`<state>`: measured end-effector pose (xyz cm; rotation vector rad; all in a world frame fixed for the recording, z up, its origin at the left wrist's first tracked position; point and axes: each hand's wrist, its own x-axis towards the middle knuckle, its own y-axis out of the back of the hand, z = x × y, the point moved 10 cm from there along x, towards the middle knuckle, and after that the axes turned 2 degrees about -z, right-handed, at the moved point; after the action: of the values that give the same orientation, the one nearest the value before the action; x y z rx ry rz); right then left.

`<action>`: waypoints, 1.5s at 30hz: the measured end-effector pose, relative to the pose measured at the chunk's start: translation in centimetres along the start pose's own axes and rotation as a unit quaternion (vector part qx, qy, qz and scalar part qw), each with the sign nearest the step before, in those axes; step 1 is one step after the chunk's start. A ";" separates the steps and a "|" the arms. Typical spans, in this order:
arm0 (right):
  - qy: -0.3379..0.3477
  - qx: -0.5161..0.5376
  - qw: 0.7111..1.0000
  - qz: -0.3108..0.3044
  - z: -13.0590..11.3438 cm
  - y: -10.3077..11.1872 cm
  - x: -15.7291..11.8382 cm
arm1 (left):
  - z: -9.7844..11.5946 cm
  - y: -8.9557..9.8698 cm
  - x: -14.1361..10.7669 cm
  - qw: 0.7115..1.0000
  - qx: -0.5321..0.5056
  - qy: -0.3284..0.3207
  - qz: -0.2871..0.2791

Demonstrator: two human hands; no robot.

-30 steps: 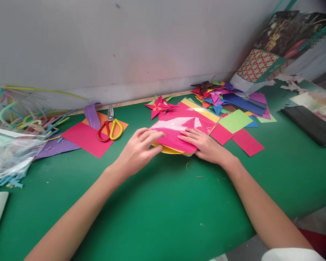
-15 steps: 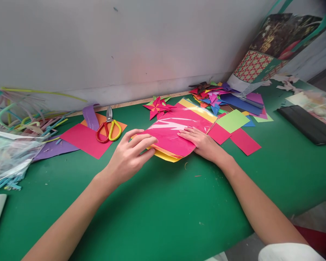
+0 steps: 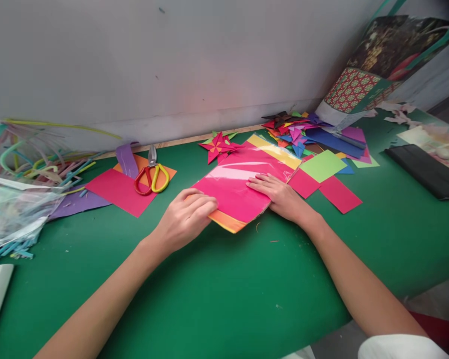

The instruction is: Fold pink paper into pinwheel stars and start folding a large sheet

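A clear plastic packet of coloured paper (image 3: 232, 192), mostly pink with yellow and orange at its ends, lies slanted on the green table. My left hand (image 3: 189, 217) is closed on the packet's near left edge, fingers curled over it. Flat on the packet's right part rests my right hand (image 3: 275, 194), its fingers stretched out. Behind the packet sits a pink folded paper star (image 3: 219, 147). Loose pink sheets (image 3: 340, 194) and a light green sheet (image 3: 324, 166) lie to the right of my right hand.
Scissors (image 3: 151, 174) with red and yellow handles lie on paper at left. Beyond them are plastic-wrapped straws (image 3: 26, 199). Folded paper pieces (image 3: 294, 132), a patterned bag (image 3: 362, 89) and a black case (image 3: 426, 169) stand or lie at right. A wall (image 3: 194, 60) runs behind.
My left hand's fingers have closed on the packet's near edge, where they were more spread before. The yellow flap under that edge no longer sticks out. My right hand stays on the packet.
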<state>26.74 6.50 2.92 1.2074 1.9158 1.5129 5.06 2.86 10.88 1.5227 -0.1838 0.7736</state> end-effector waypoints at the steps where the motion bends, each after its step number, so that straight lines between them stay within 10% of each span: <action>1: 0.001 0.001 1.000 0.001 0.0 0.0 0.0 | 0.2 -0.5 0.1 1.000 0.002 -0.002 -0.014; 17: -0.011 0.003 1.000 0.024 0.6 0.4 -0.1 | 0.4 0.9 0.9 1.000 0.009 0.005 0.005; 26: -0.003 0.004 1.000 0.029 0.8 0.3 -0.1 | 0.7 -1.8 1.1 0.999 0.004 -0.011 -0.030; 45: -0.033 0.065 0.993 0.097 2.3 1.6 -0.7 | -0.1 8.3 1.7 0.999 0.005 0.017 0.041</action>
<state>29.44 7.28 3.59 1.5204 1.9258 1.4393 1.73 2.45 18.60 1.5179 -0.2184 0.8656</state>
